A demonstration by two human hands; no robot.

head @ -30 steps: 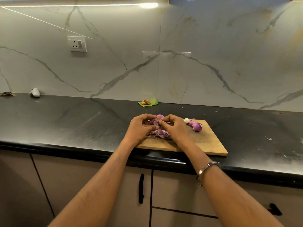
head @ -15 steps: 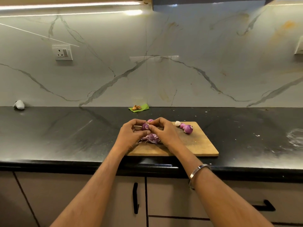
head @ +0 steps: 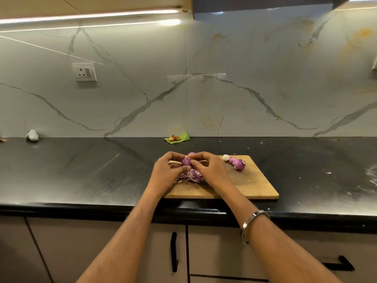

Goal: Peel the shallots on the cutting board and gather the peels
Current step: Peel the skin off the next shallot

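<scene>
A wooden cutting board [head: 248,183] lies on the black counter. Above its left part my left hand [head: 166,172] and my right hand [head: 210,170] meet, both pinching one purple shallot [head: 186,161] between their fingertips. Behind that shallot a second one [head: 191,154] peeks out. A pile of purple peels [head: 192,176] lies on the board under my hands. Two peeled shallots [head: 237,164] and a pale piece [head: 225,157] rest near the board's far right edge.
A green leaf with small brown pieces [head: 176,137] sits at the back wall. A whitish lump [head: 32,135] lies far left on the counter [head: 81,170]. A wall socket [head: 84,72] is on the marble backsplash. Cabinet doors with black handles [head: 173,254] are below.
The camera has tilted upward, so the board and hands sit lower in view. Both hands stay together on the shallot over the peel pile, with only small finger movement.
</scene>
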